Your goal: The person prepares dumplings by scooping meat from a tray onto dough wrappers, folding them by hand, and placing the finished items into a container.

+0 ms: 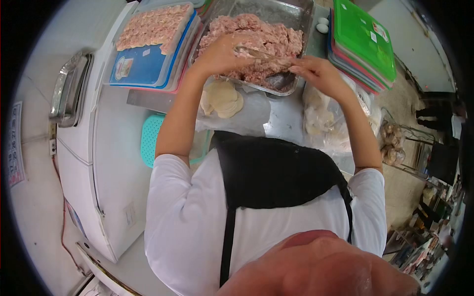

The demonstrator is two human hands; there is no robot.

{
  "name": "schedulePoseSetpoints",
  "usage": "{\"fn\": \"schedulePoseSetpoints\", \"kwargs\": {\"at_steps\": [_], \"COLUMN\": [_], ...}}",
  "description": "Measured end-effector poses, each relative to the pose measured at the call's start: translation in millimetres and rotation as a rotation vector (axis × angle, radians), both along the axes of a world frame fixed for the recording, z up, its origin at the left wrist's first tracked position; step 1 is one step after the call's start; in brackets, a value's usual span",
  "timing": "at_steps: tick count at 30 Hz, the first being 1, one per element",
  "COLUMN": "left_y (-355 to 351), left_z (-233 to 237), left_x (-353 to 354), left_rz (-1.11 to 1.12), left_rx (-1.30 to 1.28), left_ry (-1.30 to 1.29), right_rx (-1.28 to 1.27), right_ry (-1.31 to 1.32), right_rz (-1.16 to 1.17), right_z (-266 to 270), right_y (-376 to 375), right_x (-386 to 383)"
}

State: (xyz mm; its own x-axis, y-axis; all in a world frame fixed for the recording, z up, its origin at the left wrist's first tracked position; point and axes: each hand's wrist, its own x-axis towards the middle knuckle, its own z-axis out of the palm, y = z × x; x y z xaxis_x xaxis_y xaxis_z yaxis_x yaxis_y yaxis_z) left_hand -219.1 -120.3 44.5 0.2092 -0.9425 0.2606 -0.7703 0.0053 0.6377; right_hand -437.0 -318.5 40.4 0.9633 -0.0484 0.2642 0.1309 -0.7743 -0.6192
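Observation:
My left hand point(224, 55) is closed above the left part of a metal tray point(291, 10) of pink ground meat point(247, 27). My right hand point(321, 75) reaches in from the right, its fingers pinched around one end of a thin flat tool point(270, 57). The tool's other end meets the left fingers, and whatever lies in the left palm is hidden. Nearer my body, a stack of round pale dough wrappers point(224, 100) rests on a clear plastic sheet point(249, 118).
At the left, rows of meat-filled dumplings point(155, 27) sit on stacked blue-lidded containers point(138, 69). Green-lidded containers point(363, 37) are stacked at the right, beside two eggs point(322, 25). A filled plastic bag point(326, 116) lies below my right forearm, and a turquoise basket point(149, 140) below my left.

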Motion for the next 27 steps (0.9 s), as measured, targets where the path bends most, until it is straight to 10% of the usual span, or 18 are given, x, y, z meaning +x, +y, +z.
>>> {"fn": "schedulePoseSetpoints", "kwargs": {"at_steps": [4, 14, 20, 24, 27], "left_y": [11, 0, 12, 45, 60], "left_z": [-22, -38, -54, -6, 24], "left_x": [4, 13, 16, 9, 9], "left_rz": [0.139, 0.179, 0.296, 0.166, 0.028], "left_rx": [0.067, 0.059, 0.122, 0.078, -0.064], "left_ry": [-0.034, 0.396, 0.017, 0.237, 0.141], "right_rx": [-0.03, -0.225, -0.493, -0.29, 0.318], "right_ry": [0.272, -0.036, 0.268, 0.284, 0.138], "right_rz": [-0.149, -0.201, -0.352, -0.408, -0.305], "right_z": [39, 6, -35, 4, 30], "right_y": [-19, 18, 6, 13, 47], "right_x": [-7, 4, 7, -18, -18]}}
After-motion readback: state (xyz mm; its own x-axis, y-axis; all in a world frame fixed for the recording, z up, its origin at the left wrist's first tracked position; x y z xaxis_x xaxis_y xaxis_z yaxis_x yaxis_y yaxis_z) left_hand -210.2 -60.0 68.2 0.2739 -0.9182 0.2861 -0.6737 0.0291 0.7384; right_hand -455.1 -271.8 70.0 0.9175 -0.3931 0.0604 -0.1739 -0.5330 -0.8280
